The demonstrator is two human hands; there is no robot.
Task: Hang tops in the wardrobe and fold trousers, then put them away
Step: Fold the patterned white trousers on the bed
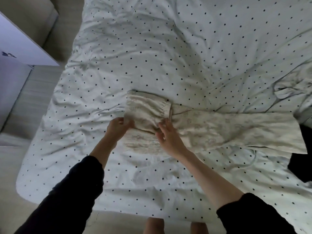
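Cream patterned trousers (219, 130) lie across the bed, legs stretching to the right. Their waist end is folded over into a pad (146, 110) with the elastic waistband on its right edge. My left hand (118, 126) pinches the left edge of that folded part between thumb and fingers. My right hand (167, 135) has its fingers curled on the fold's lower right corner, gripping the cloth there.
The bed carries a white duvet with dark dots (168, 56), wrinkled all over. A pale crumpled garment (290, 88) lies at the right edge, and a black garment (302, 152) below it. A white cabinet (18, 44) stands left of the bed. My feet show at the bed's near edge.
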